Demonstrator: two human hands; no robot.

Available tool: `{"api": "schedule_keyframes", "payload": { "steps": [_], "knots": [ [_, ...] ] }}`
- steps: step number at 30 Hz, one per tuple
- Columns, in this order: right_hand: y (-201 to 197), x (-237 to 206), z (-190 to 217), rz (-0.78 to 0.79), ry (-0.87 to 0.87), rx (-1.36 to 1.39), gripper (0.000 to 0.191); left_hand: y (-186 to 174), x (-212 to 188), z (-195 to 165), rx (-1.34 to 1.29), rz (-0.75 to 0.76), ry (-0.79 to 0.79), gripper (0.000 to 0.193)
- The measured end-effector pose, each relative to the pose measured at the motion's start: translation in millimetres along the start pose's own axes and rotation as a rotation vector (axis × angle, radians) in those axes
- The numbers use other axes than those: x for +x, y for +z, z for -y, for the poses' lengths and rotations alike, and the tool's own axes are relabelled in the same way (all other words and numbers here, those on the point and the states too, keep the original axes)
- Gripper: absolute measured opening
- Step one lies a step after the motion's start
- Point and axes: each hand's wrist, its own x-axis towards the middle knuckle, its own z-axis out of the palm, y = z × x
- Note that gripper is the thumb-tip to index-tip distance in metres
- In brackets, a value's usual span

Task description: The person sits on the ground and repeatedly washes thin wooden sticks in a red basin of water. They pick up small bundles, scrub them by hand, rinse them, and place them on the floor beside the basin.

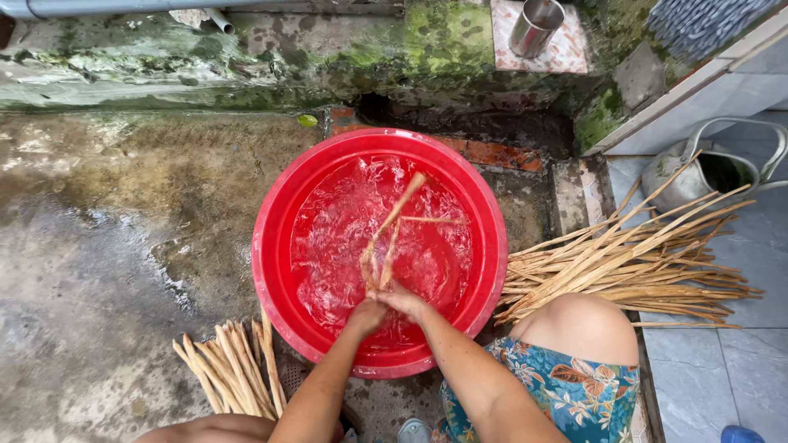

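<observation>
A round red basin (271, 246) full of churning water sits on the wet concrete. Over its near side, my left hand (365, 316) and my right hand (402, 299) are pressed together, both gripping the lower ends of a few tan plant stalks (390, 234). The stalks rise out of the water and point toward the basin's far side, one bent off to the right. My fingers are partly hidden by the water and the stalks.
A pile of long dry stalks (624, 267) lies right of the basin, a smaller bundle of stalks (230, 369) at its lower left. A metal kettle (698, 172) stands on the tiles at right, a steel cup (535, 26) on the mossy ledge behind. My knee (579, 328) is close right.
</observation>
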Motion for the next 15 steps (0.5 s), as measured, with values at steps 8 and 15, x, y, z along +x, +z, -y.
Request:
{"api": "schedule_keyframes", "payload": {
  "steps": [8,15],
  "knots": [
    [-30,-16,9,0.079,-0.105,0.858,0.033,31,-68,-22,0.008,0.088,0.321,0.034],
    [0,-103,42,0.182,-0.240,0.480,0.072,-51,-165,-8,-0.523,-0.247,0.096,0.025]
  ]
}}
